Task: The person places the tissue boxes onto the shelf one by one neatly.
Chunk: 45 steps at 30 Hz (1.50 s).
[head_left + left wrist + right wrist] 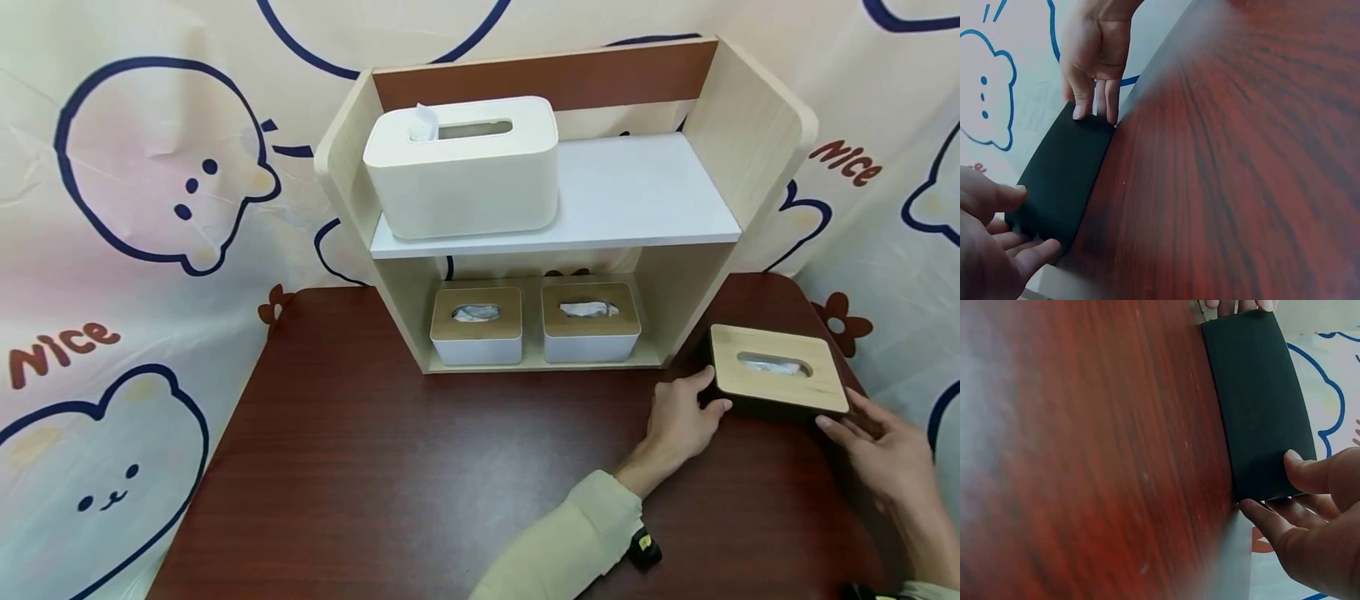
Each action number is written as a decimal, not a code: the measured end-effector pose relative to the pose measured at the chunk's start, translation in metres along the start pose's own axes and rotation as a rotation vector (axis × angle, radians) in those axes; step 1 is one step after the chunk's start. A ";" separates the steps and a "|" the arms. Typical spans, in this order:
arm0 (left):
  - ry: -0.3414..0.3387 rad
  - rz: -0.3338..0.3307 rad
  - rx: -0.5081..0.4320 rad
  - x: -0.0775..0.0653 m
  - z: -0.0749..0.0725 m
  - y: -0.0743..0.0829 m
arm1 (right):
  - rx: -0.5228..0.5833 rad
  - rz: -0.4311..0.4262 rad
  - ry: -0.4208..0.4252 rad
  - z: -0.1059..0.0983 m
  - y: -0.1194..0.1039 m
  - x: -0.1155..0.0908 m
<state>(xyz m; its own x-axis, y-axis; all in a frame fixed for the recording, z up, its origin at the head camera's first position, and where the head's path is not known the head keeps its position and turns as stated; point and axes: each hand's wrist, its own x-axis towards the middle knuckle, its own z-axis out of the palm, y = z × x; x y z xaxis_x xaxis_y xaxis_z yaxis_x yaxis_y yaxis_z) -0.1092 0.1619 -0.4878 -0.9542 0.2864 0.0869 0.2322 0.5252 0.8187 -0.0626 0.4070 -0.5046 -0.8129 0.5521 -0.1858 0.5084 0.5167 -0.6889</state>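
Note:
At the right of the table is a black tissue box (776,390) with a light wooden lid, white tissue showing in its oval slot. My left hand (678,421) grips its left end, thumb on the black front side. At the opposite end my right hand (892,458) holds it the same way. The left wrist view shows the plain black side (1063,175) between both hands, low over the table or resting on it; I cannot tell which. In the right wrist view, the right thumb (1300,472) presses that side and the other fingers lie along the end.
Left of the box stands a two-level wooden shelf (750,125). A large white tissue box (465,196) sits on its upper board, at the left. Below are two small white tissue boxes with wooden lids (476,346) (591,346). A patterned cloth (172,333) hangs behind the dark table (375,475).

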 end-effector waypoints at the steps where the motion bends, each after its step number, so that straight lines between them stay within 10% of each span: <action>1: 0.013 0.014 0.004 0.000 0.000 0.000 | 0.005 -0.003 0.004 0.000 0.000 -0.002; 16: 0.125 0.151 0.020 -0.012 -0.017 0.000 | 0.090 0.064 0.108 -0.001 -0.020 -0.045; 28: 0.170 0.346 0.018 -0.030 -0.060 0.022 | 0.423 -0.264 0.281 -0.009 -0.032 -0.085; 45: 0.312 0.479 -0.071 -0.063 -0.121 0.033 | 0.292 -0.457 0.320 -0.023 -0.075 -0.130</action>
<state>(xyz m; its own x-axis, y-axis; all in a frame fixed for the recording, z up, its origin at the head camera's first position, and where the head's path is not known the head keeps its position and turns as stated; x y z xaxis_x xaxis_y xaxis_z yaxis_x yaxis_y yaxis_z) -0.0643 0.0646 -0.3976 -0.7588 0.2230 0.6119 0.6490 0.3373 0.6819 0.0117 0.3114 -0.4122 -0.7812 0.5099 0.3603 -0.0056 0.5713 -0.8207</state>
